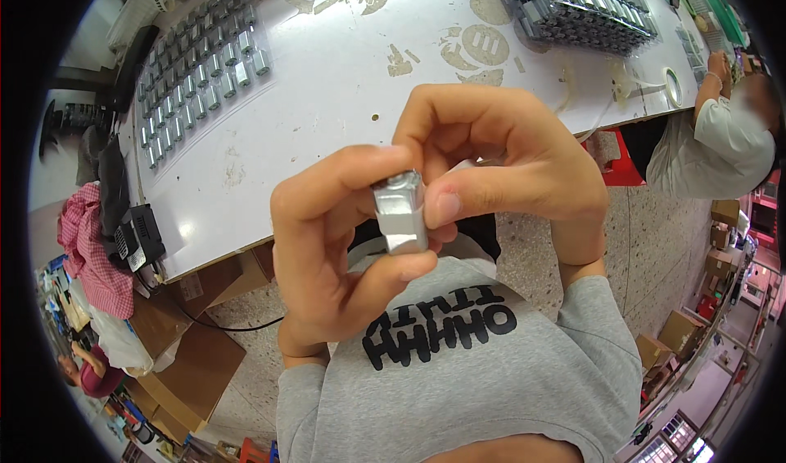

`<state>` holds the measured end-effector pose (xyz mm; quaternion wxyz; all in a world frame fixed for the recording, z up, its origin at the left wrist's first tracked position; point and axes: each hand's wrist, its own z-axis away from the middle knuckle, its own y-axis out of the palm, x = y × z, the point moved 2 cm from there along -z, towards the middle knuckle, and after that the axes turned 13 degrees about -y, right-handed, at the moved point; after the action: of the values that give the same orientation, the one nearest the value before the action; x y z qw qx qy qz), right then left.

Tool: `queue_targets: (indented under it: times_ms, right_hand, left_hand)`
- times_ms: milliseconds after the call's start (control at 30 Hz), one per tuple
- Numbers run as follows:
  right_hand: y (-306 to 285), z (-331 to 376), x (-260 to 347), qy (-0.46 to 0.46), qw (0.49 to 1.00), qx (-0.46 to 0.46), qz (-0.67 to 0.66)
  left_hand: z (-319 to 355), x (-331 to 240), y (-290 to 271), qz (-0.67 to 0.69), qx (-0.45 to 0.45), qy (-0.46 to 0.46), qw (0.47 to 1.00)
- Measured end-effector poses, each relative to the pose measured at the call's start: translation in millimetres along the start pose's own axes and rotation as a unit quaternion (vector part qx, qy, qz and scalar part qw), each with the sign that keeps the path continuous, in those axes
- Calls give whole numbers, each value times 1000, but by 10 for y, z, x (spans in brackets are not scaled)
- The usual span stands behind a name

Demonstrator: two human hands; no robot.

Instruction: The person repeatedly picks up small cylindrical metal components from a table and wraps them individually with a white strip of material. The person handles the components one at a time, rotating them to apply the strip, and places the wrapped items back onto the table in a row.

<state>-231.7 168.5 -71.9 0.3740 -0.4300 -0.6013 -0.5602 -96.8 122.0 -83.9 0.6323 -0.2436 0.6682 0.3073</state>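
Currently both hands are pinching one small silver cell (pixel 400 211): left grip (pixel 344 250) clamping it, right grip (pixel 499 164) pressing its top, above the bench (pixel 327 78)

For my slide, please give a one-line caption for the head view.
Both hands, left hand and right hand, pinch a small silver rectangular metal cell above a white worktable.

White worktable (pixel 327 78), surface scuffed with brown tape residue, beyond the fingertips. On it: rows of small silver cylindrical parts (pixel 201 74) far left of the fingers, stacked grey metal parts (pixel 585 9) beyond them to the right, white tape roll (pixel 673 86) at right edge
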Motion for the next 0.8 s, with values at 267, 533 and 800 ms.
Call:
queue_targets:
  times_ms: [267,533,800]
  right_hand:
    - [-10,7,-29,-168,946,-4,277]
    - [31,46,66,-298,859,-15,416]
    - [18,10,11,-180,920,-48,345]
  left_hand:
    - [-10,49,80,-97,-40,18,994]
    - [-23,-38,-61,-235,14,70,969]
    - [-117,-172,-103,-339,-10,213,916]
